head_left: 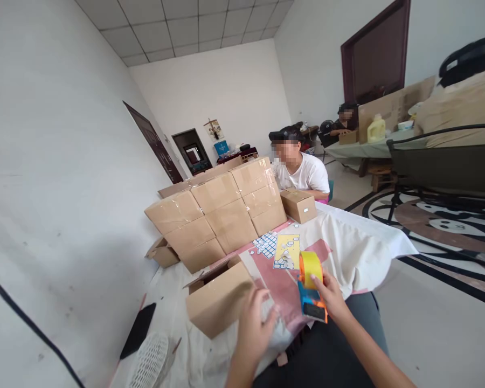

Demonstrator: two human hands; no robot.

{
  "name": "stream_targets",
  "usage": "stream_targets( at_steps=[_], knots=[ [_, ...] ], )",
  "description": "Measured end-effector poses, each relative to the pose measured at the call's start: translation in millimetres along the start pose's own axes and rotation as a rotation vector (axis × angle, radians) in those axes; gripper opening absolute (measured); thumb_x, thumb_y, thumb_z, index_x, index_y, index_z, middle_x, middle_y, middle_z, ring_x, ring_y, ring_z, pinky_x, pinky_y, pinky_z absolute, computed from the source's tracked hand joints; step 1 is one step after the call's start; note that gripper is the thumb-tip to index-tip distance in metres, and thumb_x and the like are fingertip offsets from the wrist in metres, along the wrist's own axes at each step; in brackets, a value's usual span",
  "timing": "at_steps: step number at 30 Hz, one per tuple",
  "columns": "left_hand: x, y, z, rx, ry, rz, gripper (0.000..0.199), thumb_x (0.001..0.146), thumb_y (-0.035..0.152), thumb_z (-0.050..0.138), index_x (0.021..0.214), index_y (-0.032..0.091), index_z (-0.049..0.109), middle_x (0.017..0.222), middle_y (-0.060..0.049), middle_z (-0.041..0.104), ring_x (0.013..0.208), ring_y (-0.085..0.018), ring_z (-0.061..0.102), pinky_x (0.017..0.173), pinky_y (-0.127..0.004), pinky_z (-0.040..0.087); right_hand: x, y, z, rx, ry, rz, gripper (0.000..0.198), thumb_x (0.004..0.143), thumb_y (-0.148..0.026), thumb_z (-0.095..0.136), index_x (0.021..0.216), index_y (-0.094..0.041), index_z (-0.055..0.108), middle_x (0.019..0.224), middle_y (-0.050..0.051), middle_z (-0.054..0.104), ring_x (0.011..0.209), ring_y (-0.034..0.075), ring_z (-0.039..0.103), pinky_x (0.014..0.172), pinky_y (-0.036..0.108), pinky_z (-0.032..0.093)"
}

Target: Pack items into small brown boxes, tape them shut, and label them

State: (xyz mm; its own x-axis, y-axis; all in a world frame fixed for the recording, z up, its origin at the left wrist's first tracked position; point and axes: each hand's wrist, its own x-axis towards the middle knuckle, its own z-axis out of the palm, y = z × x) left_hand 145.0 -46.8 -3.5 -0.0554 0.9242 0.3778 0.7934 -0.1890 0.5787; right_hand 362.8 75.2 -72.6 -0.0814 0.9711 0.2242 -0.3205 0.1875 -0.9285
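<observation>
My right hand (pixel 330 292) is wrapped round a tape dispenser (pixel 312 280) with a roll of yellow tape and a blue and orange body. It is held above the table's near edge, over my lap. My left hand (pixel 255 322) has its fingers apart and holds nothing; its fingertips are close to the right side of a cardboard box (pixel 220 296). Whether they touch the box I cannot tell. The top of this box stands at least partly open, with a dark gap under its flaps.
Stacked taped boxes (pixel 222 207) form a wall across the table. A closed box (pixel 299 205) sits beside a person in a white shirt (pixel 303 172). White labels (pixel 265 245) and a yellow sheet (pixel 286 248) lie on the cloth. A white basket (pixel 149 358) stands at lower left.
</observation>
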Motion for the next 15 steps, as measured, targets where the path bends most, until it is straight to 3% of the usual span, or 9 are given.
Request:
stream_targets(
  at_steps=[3, 6, 8, 11, 13, 15],
  knots=[
    [-4, 26, 49, -0.254, -0.026, 0.041, 0.026, 0.097, 0.040, 0.052, 0.107, 0.021, 0.068, 0.117, -0.011, 0.062, 0.117, -0.025, 0.059, 0.104, -0.042, 0.049, -22, -6, 22, 0.022, 0.017, -0.031, 0.051, 0.085, -0.073, 0.060, 0.098, -0.024, 0.070, 0.094, 0.010, 0.076, 0.091, 0.031, 0.072, 0.079, 0.041, 0.060],
    [-7, 38, 74, -0.459, 0.047, -0.067, 0.037, 0.098, 0.044, 0.048, 0.078, 0.020, 0.067, 0.100, -0.008, 0.057, 0.100, -0.022, 0.061, 0.091, -0.036, 0.053, -40, -2, 34, -0.030, 0.097, -0.041, 0.056, 0.088, -0.076, 0.050, 0.095, -0.024, 0.070, 0.094, 0.011, 0.075, 0.091, 0.030, 0.071, 0.082, 0.043, 0.060],
    [-10, 40, 78, -0.520, 0.057, -0.126, 0.045, 0.096, 0.047, 0.050, 0.063, 0.019, 0.061, 0.088, -0.006, 0.051, 0.089, -0.020, 0.059, 0.082, -0.033, 0.052, -53, 5, 35, -0.086, 0.179, -0.032, 0.057, 0.088, -0.077, 0.049, 0.089, -0.024, 0.070, 0.091, 0.012, 0.074, 0.085, 0.030, 0.069, 0.078, 0.043, 0.060],
    [-20, 45, 76, -0.487, 0.087, -0.124, 0.045, 0.092, 0.045, 0.057, 0.056, 0.020, 0.052, 0.084, -0.005, 0.047, 0.085, -0.019, 0.055, 0.080, -0.034, 0.050, -67, 14, 33, -0.140, 0.204, -0.052, 0.053, 0.087, -0.075, 0.054, 0.076, -0.024, 0.065, 0.074, 0.008, 0.067, 0.069, 0.026, 0.062, 0.064, 0.039, 0.057],
    [-28, 52, 75, -0.461, 0.104, -0.114, 0.043, 0.091, 0.042, 0.058, 0.055, 0.020, 0.049, 0.082, -0.004, 0.048, 0.082, -0.018, 0.055, 0.077, -0.034, 0.048, -65, 9, 31, -0.112, 0.214, -0.046, 0.050, 0.089, -0.072, 0.054, 0.071, -0.025, 0.059, 0.065, 0.005, 0.060, 0.060, 0.022, 0.056, 0.055, 0.036, 0.053],
    [-34, 59, 75, -0.456, 0.100, -0.114, 0.041, 0.091, 0.039, 0.059, 0.056, 0.020, 0.050, 0.081, -0.004, 0.048, 0.079, -0.018, 0.055, 0.072, -0.033, 0.047, -47, -7, 31, -0.048, 0.321, 0.014, 0.048, 0.090, -0.070, 0.051, 0.076, -0.025, 0.057, 0.065, 0.003, 0.058, 0.058, 0.021, 0.055, 0.053, 0.036, 0.053]
  ],
)
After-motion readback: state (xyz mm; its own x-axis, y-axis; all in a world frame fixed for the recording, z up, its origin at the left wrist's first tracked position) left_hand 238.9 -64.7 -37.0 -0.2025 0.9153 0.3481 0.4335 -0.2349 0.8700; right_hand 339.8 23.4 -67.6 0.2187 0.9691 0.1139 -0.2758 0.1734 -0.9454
